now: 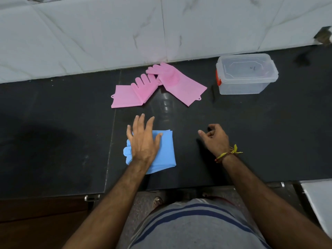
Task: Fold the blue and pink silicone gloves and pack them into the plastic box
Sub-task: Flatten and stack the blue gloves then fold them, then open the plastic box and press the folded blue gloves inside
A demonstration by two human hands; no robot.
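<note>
Blue silicone, folded into a flat packet, lies under the left hand (142,141). We see this grip spread open, fingers straight and splayed, the palm pressing down on the blue gloves (165,150) without curling round them. Blue fingertips stick out from the packet at its left edge, beside the wrist. How many gloves the packet contains we cannot tell.

We find the right hand (216,138) to the right of the packet, apart from it and low over the dark surface (53,123). Its fingers are loosely curled and it holds nothing. A yellow thread band (228,153) circles the right wrist.

Farther from us, near the wall, lie two pink gloves. We note that the left pink glove (133,93) is folded, its cuff toward the left and its fingers pointing away from us. The right pink glove (177,81) lies unfolded, bristled palm up, cuff toward the right; its fingers rest against those of the left one.

At the far right of the surface stands the box (247,74), clear plastic with an orange latch on its left end. It has no lid on, and no glove lies inside.

Behind the surface rises a white marble wall (89,33).
</note>
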